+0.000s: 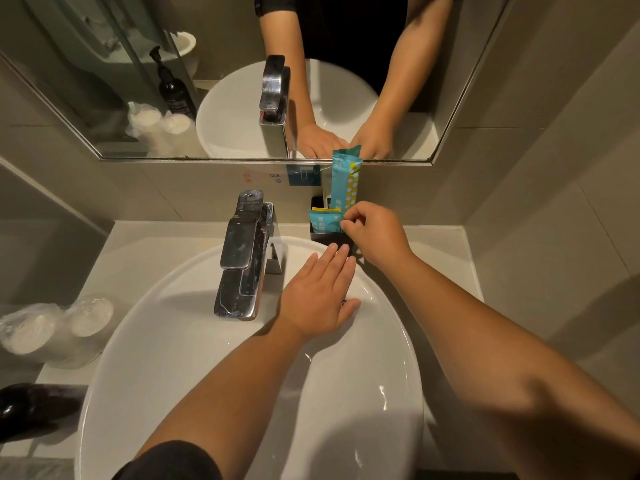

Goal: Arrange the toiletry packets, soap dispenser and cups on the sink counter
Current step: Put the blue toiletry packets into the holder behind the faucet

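Head view: right hand (375, 233) at 1 o'clock of the basin (180, 358), fingers pinching the tall teal packet (346, 178) standing upright in the black holder (325, 237). Short teal packet (323, 220) sits in the holder's front. Left hand (317, 294) flat over the basin, fingers straight, pressed together. Wrapped cups (59, 327) at 9 o'clock; dark soap dispenser (31, 408) at 8 o'clock, lying on its side.
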Available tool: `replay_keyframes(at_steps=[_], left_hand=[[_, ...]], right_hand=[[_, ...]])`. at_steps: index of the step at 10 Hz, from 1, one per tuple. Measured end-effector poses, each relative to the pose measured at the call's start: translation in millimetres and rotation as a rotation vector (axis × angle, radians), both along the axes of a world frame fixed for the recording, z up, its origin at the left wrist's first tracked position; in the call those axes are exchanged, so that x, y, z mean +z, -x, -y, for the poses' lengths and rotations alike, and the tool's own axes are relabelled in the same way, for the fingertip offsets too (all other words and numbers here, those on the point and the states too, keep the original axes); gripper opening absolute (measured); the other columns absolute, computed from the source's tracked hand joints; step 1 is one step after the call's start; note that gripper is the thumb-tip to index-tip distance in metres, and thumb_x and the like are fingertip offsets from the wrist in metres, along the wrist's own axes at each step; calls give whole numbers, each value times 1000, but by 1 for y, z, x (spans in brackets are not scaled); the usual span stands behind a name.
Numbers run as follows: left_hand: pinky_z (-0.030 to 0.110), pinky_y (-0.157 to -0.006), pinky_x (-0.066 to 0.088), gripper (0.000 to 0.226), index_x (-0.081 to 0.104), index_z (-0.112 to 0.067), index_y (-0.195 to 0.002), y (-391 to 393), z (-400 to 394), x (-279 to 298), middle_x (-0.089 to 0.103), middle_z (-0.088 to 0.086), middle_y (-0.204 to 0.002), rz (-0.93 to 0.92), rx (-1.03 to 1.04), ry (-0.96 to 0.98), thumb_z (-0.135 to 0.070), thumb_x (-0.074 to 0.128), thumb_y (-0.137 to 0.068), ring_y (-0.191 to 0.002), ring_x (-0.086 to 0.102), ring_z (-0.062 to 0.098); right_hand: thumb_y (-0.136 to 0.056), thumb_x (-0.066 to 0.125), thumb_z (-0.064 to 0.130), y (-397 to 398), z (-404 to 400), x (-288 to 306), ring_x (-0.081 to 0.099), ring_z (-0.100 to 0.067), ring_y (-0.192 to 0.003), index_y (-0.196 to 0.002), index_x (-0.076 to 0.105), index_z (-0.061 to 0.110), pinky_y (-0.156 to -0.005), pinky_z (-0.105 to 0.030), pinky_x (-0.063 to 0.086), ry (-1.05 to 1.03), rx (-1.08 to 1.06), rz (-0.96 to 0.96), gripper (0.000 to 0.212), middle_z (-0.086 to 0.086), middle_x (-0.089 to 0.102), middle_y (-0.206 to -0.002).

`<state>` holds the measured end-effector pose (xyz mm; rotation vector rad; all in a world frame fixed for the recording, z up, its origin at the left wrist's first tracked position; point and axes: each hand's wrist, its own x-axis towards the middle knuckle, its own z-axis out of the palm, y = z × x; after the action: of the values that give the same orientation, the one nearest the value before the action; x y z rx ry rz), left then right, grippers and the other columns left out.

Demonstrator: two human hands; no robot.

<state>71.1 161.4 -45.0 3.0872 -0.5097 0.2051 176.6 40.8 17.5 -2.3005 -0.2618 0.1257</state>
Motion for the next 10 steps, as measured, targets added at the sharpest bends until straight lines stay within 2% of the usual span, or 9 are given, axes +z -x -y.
replay_keyframes(at_steps=[1, 2, 3, 5, 8, 9, 10], left_hand=[[46, -110, 36, 68, 43, -6, -142, 0, 0, -1, 39, 15, -150, 8, 0, 2, -52, 31, -93, -140, 34, 31], [46, -110, 36, 68, 43, -6, -142, 0, 0, -1, 38, 15, -150, 0, 3, 5, -52, 31, -93, -141, 33, 31], [46, -110, 36, 68, 43, -6, -142, -1, 0, -2, 38, 15, -150, -3, 4, 3, -52, 31, -93, -141, 33, 31], [45, -111, 35, 69, 41, -7, -143, 0, 0, -2, 37, 15, -151, -9, 6, -5, -52, 30, -93, -141, 32, 30], [45, -111, 35, 68, 42, -7, -143, -1, 1, -2, 38, 14, -151, -27, 8, -5, -52, 30, -93, -141, 33, 30], [45, -111, 35, 68, 42, -7, -143, -1, 1, -1, 38, 14, -151, -35, 7, -6, -52, 30, -93, -141, 32, 30], [45, -111, 34, 68, 40, -8, -144, -1, 0, 0, 37, 14, -151, -44, 8, -5, -53, 29, -94, -142, 32, 30]], right_hand=[[-88, 67, 24, 1, 1, 3, 58, -12, -83, -100, 67, 17, -76, -32, 54, -60, 2, 54, 14, 5, 62, -87], [-90, 65, 21, 1, -2, 6, 59, -12, -91, -105, 70, 14, -81, -31, 55, -97, 42, 109, 17, -1, 65, -98], [-91, 64, 21, -1, -5, 5, 61, -17, -102, -100, 73, 13, -85, -32, 54, -41, 65, 108, 15, -5, 66, -105], [-93, 59, 23, -1, -3, -5, 62, -22, -100, -98, 74, 15, -85, -40, 54, 127, 71, 54, 17, -6, 66, -105], [-95, 53, 25, -9, -8, 10, 64, -27, -98, -100, 74, 18, -79, -41, 56, 407, 165, 46, 22, -7, 71, -107], [-95, 53, 25, -10, -9, 10, 64, -27, -97, -99, 74, 18, -79, -39, 56, 415, 167, 20, 23, -8, 71, -107], [-97, 52, 26, -9, -6, 9, 62, -26, -105, -105, 74, 18, -82, -39, 55, 368, 172, -18, 25, -7, 70, -115]])
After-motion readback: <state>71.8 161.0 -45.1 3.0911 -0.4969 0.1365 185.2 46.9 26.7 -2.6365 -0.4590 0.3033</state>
